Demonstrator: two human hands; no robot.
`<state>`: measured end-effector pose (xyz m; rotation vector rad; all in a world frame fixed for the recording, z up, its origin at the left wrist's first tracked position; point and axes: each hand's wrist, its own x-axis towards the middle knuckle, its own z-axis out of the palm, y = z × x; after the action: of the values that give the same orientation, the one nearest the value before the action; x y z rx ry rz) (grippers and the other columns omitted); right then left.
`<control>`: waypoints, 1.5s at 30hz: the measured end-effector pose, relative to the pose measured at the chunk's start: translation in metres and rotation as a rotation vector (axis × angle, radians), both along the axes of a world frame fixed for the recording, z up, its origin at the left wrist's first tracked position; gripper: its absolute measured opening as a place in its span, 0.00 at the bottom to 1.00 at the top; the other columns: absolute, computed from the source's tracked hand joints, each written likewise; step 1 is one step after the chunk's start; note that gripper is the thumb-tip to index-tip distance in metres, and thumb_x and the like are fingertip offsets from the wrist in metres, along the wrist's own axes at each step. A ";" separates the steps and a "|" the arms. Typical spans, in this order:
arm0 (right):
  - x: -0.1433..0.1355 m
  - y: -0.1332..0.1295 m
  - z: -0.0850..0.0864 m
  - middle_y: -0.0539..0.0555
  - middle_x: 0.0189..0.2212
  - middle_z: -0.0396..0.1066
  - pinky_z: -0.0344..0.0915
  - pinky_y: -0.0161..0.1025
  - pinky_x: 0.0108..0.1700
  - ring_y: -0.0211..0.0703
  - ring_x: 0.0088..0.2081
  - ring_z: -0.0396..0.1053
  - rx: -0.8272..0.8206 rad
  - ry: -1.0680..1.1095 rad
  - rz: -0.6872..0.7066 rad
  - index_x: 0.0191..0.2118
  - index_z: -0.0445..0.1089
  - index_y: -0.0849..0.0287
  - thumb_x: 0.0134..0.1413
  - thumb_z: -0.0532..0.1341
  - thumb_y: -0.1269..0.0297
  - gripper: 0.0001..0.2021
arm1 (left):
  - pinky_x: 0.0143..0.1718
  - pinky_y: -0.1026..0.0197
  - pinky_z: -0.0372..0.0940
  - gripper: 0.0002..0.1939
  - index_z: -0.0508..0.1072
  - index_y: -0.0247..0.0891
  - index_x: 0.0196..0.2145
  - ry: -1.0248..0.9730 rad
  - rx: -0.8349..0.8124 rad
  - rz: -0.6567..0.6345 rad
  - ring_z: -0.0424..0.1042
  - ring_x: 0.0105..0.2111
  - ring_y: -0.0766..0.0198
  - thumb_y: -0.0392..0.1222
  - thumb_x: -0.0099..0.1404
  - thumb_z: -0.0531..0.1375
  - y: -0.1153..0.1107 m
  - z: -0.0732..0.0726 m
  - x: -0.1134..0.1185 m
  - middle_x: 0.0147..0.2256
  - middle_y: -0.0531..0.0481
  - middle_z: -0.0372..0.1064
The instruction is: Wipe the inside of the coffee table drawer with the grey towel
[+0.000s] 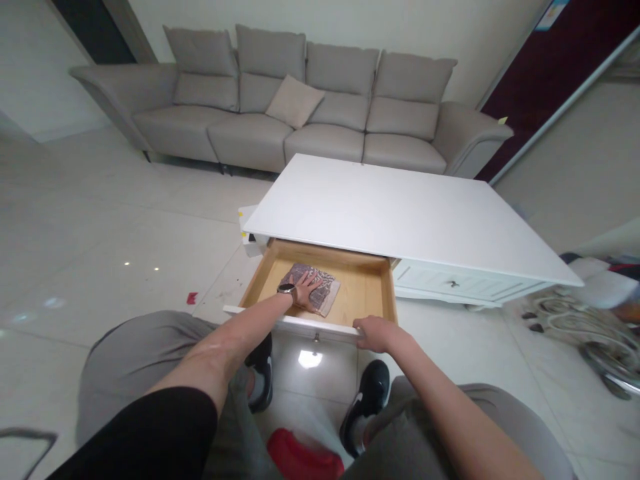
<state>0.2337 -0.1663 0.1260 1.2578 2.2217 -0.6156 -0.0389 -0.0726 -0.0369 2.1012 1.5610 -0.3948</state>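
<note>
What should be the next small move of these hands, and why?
I would probably lift the left hand out of the drawer before pushing it in. The hand is spread over a patterned piece, perhaps cloth, lying inside, while the right hand holds the drawer's front.

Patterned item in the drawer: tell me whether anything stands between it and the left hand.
Nothing visible does: the left hand rests spread on the patterned item inside the open drawer. The right hand holds the drawer front, clear of it.
</note>
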 end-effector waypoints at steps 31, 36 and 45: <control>0.010 -0.008 -0.031 0.62 0.44 0.79 0.69 0.43 0.44 0.54 0.47 0.77 0.145 0.143 0.082 0.50 0.77 0.57 0.65 0.55 0.67 0.15 | 0.66 0.33 0.42 0.43 0.51 0.51 0.73 0.279 0.288 0.314 0.35 0.72 0.32 0.56 0.63 0.58 0.032 -0.001 -0.077 0.73 0.40 0.40; 0.012 -0.010 -0.034 0.61 0.44 0.79 0.69 0.44 0.43 0.54 0.45 0.77 0.176 0.163 0.076 0.50 0.77 0.56 0.66 0.54 0.66 0.15 | 0.67 0.42 0.46 0.55 0.47 0.45 0.74 0.217 0.207 0.202 0.40 0.71 0.34 0.56 0.55 0.66 0.038 0.005 -0.091 0.73 0.37 0.41; 0.007 -0.010 -0.033 0.62 0.44 0.79 0.70 0.44 0.44 0.54 0.47 0.77 0.179 0.141 0.060 0.49 0.78 0.58 0.65 0.55 0.69 0.15 | 0.68 0.47 0.48 0.54 0.50 0.48 0.73 0.216 0.169 0.153 0.45 0.71 0.36 0.61 0.55 0.66 0.049 0.011 -0.094 0.73 0.41 0.46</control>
<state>0.2403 -0.1763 0.0927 1.2626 2.4680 -0.5058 -0.1327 -0.0240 -0.0258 2.1013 1.9268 -0.4621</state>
